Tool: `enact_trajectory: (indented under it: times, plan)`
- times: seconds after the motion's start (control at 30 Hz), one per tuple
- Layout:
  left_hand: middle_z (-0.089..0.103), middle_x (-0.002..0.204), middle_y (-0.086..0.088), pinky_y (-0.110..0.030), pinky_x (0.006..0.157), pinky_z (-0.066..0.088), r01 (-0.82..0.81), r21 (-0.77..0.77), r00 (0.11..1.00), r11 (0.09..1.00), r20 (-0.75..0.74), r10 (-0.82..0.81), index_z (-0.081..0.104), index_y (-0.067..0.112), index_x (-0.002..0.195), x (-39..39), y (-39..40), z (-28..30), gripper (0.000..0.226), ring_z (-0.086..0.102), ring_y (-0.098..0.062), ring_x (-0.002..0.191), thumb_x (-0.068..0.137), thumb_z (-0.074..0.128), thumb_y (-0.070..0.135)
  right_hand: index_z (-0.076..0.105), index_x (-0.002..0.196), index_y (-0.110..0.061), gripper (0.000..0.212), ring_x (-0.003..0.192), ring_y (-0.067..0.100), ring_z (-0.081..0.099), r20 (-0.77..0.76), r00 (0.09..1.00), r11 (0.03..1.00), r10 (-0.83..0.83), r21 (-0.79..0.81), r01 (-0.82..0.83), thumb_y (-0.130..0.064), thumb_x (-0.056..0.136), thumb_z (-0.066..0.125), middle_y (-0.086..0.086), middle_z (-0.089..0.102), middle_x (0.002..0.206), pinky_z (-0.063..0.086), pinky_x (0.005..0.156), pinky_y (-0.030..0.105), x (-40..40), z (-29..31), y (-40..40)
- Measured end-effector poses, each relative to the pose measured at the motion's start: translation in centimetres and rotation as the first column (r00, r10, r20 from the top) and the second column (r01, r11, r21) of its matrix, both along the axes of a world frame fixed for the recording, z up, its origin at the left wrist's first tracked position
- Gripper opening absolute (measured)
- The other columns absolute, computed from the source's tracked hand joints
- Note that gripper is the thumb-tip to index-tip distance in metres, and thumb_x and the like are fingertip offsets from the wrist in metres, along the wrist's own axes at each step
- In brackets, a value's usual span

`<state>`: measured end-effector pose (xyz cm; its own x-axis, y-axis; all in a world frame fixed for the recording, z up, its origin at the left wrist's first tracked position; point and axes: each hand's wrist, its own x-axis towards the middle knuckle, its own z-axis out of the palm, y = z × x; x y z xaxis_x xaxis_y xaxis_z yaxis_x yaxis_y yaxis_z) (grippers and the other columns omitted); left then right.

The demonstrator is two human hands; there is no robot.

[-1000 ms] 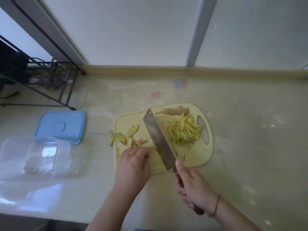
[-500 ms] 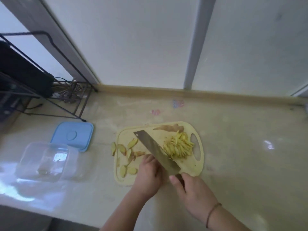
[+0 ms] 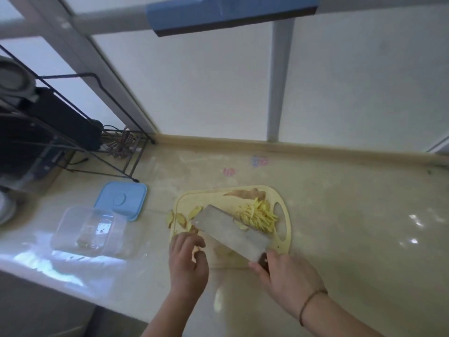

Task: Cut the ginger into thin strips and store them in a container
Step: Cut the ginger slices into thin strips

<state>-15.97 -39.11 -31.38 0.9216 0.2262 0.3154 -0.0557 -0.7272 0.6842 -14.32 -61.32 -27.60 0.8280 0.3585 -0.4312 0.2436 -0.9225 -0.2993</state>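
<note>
The right hand (image 3: 289, 276) grips the knife (image 3: 230, 231), now tilted flat over the board (image 3: 285, 237) near the desk (image 3: 364, 227) front edge. Strips (image 3: 258, 215) lie piled right; open desk beyond. The left hand (image 3: 187, 261), fingers loosely curled, touches slices (image 3: 181, 218). The container (image 3: 90, 229) stands left.

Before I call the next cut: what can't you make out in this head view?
- Ginger slice being cut: hidden under the cleaver.
- Left hand fingertips: motion-blurred, so any grip is unclear.
- Cleaver handle: covered by the right hand.
- Clear container: contents lost in glare.
</note>
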Motion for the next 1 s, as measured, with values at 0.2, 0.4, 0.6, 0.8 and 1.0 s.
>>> enact_trajectory:
  times: [0.2, 0.4, 0.6, 0.8, 1.0]
  plan:
    - [0.062, 0.111, 0.013, -0.044, 0.094, 0.036, 0.536, 0.414, 0.844, 0.736, -0.277, -0.459, 0.067, 0.03, 0.103, 4.1, -0.3, 1.3, 0.035, 0.055, -0.02, 0.109, 0.098, 0.045, 0.057, 0.068, 0.086, -0.017, 0.076, 0.048, 0.024, 0.068, 0.015, 0.999, 0.991, 0.05, -0.129, -0.048, -0.069, 0.087, 0.014, 0.006, 0.069, 0.061, 0.032, 0.049, 0.032, -0.6, -0.8, 0.5]
    - [0.05, 0.141, 0.015, -0.042, 0.103, 0.021, 0.694, 0.351, 0.701, 0.628, -0.528, -0.479, 0.055, 0.032, 0.135, 6.1, -0.2, 1.4, 0.089, 0.033, -0.017, 0.135, 0.087, 0.001, 0.083, 0.053, 0.129, -0.019, 0.057, 0.109, 0.027, 0.072, 0.048, 0.999, 0.974, -0.002, -0.227, 0.013, -0.063, 0.108, 0.024, 0.006, 0.072, 0.121, 0.037, 0.071, 0.035, -1.0, 0.3, 3.2]
    - [0.047, 0.149, 0.014, -0.041, 0.104, 0.02, 0.694, 0.236, 0.702, 0.68, -0.431, -0.567, 0.053, 0.033, 0.142, 7.2, 0.8, 0.6, 0.078, 0.029, -0.017, 0.141, 0.092, 0.013, 0.078, 0.054, 0.125, -0.021, 0.078, 0.109, 0.029, 0.071, 0.008, 0.995, 0.95, -0.096, -0.297, 0.094, -0.073, 0.096, 0.003, 0.007, 0.072, 0.119, 0.037, 0.072, 0.036, -2.8, 1.7, 5.4]
    - [0.068, 0.11, 0.003, -0.042, 0.095, 0.045, 0.214, -0.014, 0.977, 0.977, 0.023, -0.214, 0.074, 0.016, 0.107, 6.8, 7.9, -0.9, 0.03, 0.055, -0.02, 0.108, 0.091, 0.053, 0.031, 0.043, 0.068, -0.02, 0.079, 0.044, 0.009, 0.043, -0.428, 0.682, 0.642, -0.593, 0.26, 0.721, -0.095, 0.07, 0.019, -0.007, 0.048, 0.053, 0.034, 0.048, 0.035, -5.2, 1.3, 5.8]
    - [0.071, 0.106, 0.001, -0.043, 0.09, 0.046, 0.159, 0.111, 0.968, 0.981, -0.214, -0.133, 0.076, 0.019, 0.099, 3.7, 10.8, -4.4, 0.036, 0.062, -0.033, 0.102, 0.079, 0.052, 0.037, 0.047, 0.076, -0.016, 0.056, 0.034, 0.01, 0.025, -0.888, 0.227, 0.166, -0.4, 0.174, 0.971, -0.07, 0.091, 0.041, 0.003, 0.031, 0.054, 0.024, 0.035, 0.013, -5.2, -0.9, 6.2]
